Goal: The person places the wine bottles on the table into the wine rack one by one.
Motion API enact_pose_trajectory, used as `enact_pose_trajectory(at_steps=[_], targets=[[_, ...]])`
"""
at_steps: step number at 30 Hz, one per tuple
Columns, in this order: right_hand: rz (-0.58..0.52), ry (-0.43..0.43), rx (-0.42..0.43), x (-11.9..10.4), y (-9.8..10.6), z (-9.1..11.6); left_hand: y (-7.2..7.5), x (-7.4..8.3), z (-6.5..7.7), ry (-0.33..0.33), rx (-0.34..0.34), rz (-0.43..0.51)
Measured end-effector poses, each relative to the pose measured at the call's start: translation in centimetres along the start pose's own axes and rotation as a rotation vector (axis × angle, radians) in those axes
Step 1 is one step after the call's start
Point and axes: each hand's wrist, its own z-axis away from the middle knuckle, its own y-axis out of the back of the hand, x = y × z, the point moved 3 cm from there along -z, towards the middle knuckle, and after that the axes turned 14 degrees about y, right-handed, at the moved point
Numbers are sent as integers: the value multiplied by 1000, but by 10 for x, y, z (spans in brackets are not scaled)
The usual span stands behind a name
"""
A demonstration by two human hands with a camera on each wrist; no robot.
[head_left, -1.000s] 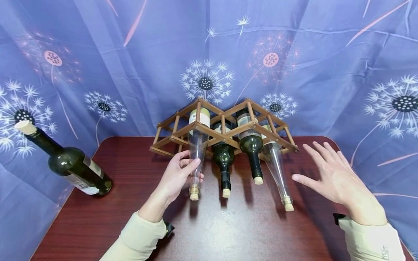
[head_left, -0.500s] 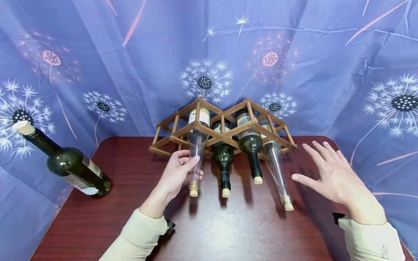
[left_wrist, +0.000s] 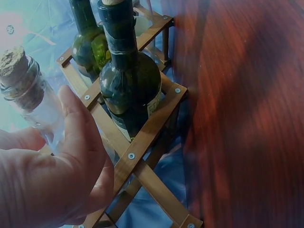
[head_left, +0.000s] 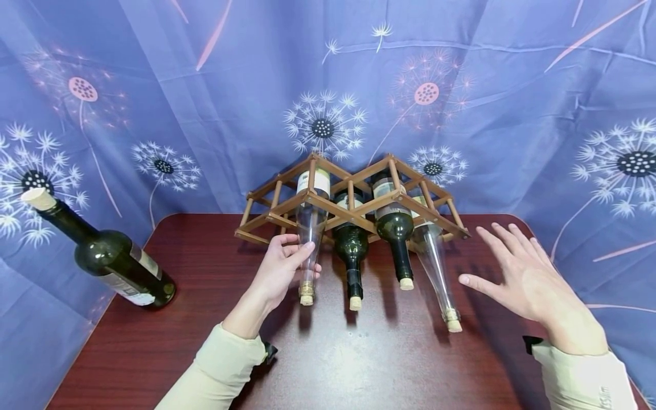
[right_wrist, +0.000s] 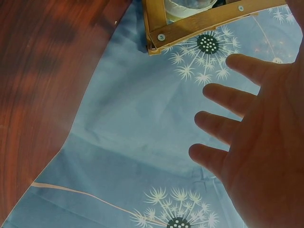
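In the head view my left hand (head_left: 277, 270) grips the neck of a clear corked glass bottle (head_left: 312, 228), thumb in front and fingers behind. That bottle lies in the left peak of a wooden lattice wine rack (head_left: 350, 215), neck toward me. The left wrist view shows its cork (left_wrist: 13, 64) beyond my fingers. To its right in the rack are two dark green wine bottles (head_left: 351, 245) (head_left: 394, 228) and another clear bottle (head_left: 433, 262), all corked. My right hand (head_left: 533, 285) hovers right of the rack with fingers spread, holding nothing.
A dark green corked wine bottle (head_left: 120, 265) stands on the left of the reddish-brown table (head_left: 205, 319). Behind the table hangs a blue cloth (head_left: 236, 102) with dandelion prints, close to the back of the rack.
The clear bottle in my left hand has slid a little deeper into the rack, its cork end farther from me. My right hand stays in place.
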Motion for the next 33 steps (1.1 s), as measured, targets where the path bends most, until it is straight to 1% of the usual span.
enact_pose_trajectory(at_steps=[7, 17, 33], targets=[[1, -2, 2, 0, -1, 0, -1, 0, -1, -7, -10, -5], [4, 1, 2, 0, 0, 0, -1, 1, 0, 3, -13, 5], [9, 8, 9, 0, 1, 1, -1, -1, 3, 13, -8, -21]])
